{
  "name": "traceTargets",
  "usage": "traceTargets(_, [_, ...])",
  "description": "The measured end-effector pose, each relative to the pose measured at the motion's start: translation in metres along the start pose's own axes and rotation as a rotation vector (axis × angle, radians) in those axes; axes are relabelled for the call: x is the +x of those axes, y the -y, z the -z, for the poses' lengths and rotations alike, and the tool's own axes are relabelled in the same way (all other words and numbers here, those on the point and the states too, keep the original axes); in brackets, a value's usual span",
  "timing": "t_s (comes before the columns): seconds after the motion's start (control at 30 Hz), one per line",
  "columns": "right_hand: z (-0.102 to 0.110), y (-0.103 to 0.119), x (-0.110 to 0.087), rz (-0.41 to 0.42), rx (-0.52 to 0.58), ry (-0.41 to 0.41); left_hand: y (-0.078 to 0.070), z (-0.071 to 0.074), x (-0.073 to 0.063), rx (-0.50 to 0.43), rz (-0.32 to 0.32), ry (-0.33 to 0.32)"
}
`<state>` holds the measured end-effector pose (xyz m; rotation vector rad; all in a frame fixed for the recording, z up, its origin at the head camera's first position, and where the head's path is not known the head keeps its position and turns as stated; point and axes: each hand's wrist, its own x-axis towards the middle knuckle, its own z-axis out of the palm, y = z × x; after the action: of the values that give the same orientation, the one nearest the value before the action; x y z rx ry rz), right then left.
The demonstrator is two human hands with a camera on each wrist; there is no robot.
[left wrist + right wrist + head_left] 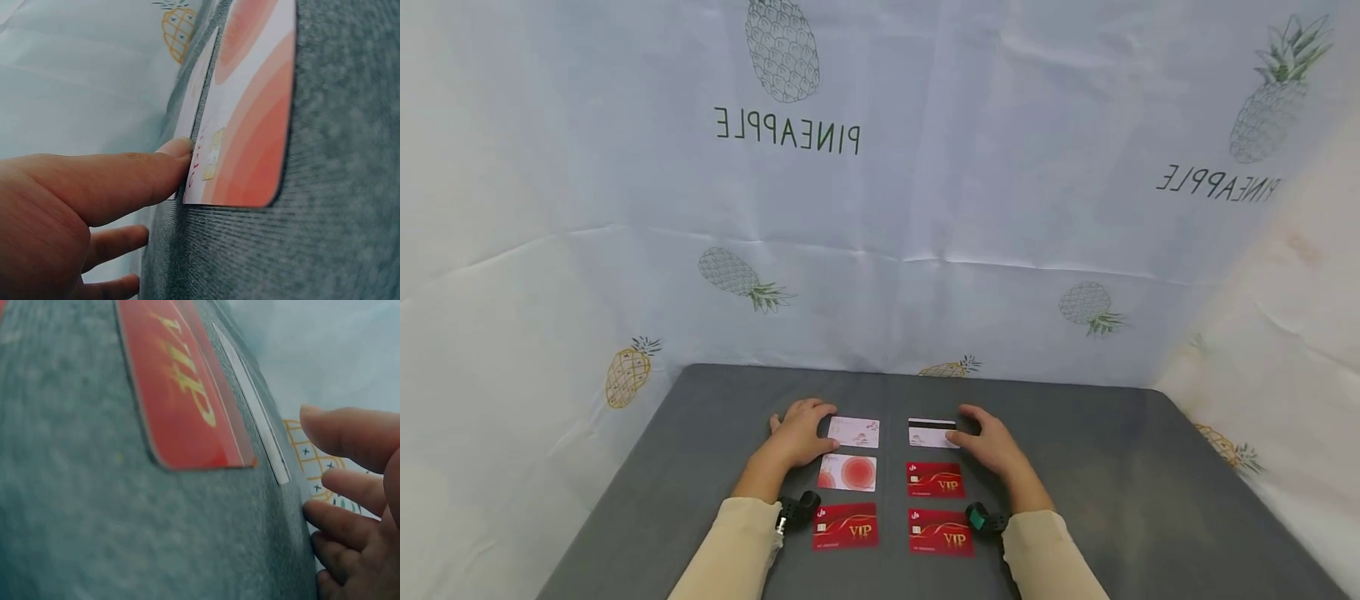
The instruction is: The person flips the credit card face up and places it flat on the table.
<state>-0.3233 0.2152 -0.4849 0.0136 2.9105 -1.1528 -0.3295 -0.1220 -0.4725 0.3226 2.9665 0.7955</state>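
Note:
On the left, my left hand (800, 432) lies beside a pale pink flowered card (854, 432), its thumb at the card's lower left corner. In the left wrist view that thumb (169, 164) touches the card's near edge, by a white card with red circles (256, 137). My right hand (997, 448) is at the right end of a white card with a black stripe (929, 436). Its thumb (337, 428) appears off the card in the right wrist view, fingers relaxed. A red VIP card (178, 394) lies just nearer.
Two more red VIP cards lie in the front row, one on the left (846, 527) and one on the right (941, 533). All the cards sit in two columns on the dark grey table (1120, 483). A pineapple-print cloth (925, 317) hangs behind.

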Motion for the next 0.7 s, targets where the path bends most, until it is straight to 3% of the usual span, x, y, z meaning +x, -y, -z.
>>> traceTargets(0.37, [-0.0065,-0.0031,-0.0016,0.034,-0.011,0.082,0.0012,-0.0019,-0.0028,-0.003,0.007,0.011])
traceTargets(0.7, [-0.0052,-0.0024,-0.0023,0.058,-0.034,0.087,0.0007,-0.0038,0.0004,0.002,0.007,-0.010])
